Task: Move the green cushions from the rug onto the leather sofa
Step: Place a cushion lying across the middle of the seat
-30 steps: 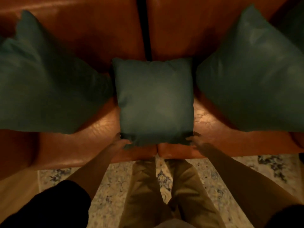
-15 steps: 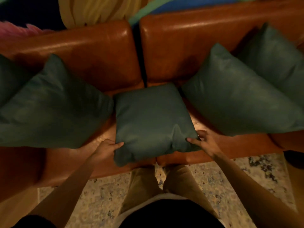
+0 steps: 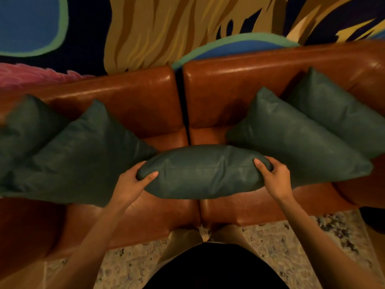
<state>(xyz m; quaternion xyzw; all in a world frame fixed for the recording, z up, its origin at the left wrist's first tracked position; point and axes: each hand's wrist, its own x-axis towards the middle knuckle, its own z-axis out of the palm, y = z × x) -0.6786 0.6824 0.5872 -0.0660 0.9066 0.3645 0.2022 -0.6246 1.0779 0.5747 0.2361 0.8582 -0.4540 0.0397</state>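
Observation:
A small green cushion (image 3: pixel 205 172) is held edge-up above the middle of the brown leather sofa (image 3: pixel 145 105). My left hand (image 3: pixel 133 184) grips its left end and my right hand (image 3: pixel 275 176) grips its right end. Two larger green cushions (image 3: pixel 83 155) (image 3: pixel 23 130) lean on the sofa's left side. Two more green cushions (image 3: pixel 291 140) (image 3: pixel 337 113) lean on its right side. The pale patterned rug (image 3: pixel 281 247) lies below the sofa front; no cushion shows on it.
A colourful painted wall (image 3: pixel 166 28) rises behind the sofa back. My legs and dark shirt fill the bottom centre. A dark object (image 3: pixel 375 222) sits on the floor at the right edge. Wooden floor (image 3: pixel 20 276) shows at the bottom left.
The small cushion lay flat on the seat; both hands have now gripped its ends and tipped it up on edge. The view has tilted upward, showing the wall.

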